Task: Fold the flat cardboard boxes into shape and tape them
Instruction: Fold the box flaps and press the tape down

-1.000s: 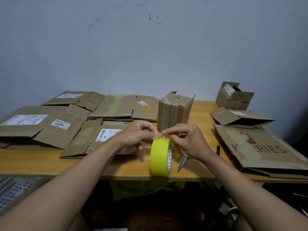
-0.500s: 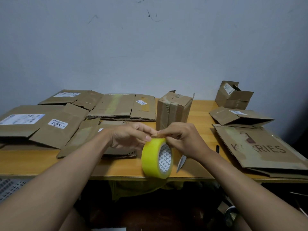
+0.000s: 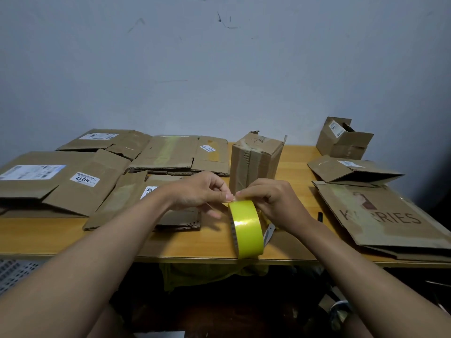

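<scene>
- Wooden table (image 3: 61,237) against a grey wall, flattened cardboard boxes (image 3: 63,181) left of the tape roll.
- Yellow tape roll (image 3: 245,230) stands on edge at the table's front, steadied by the right hand (image 3: 278,203) gripping it.
- Left hand (image 3: 202,191) pinches at the roll's top, likely lifting the tape end.
- Folded box (image 3: 255,159) upright just behind the roll, probably next for taping.

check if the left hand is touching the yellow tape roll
Touching. The head view shows the left hand with its fingertips pinching at the top edge of the yellow tape roll, meeting the right hand there.
</scene>
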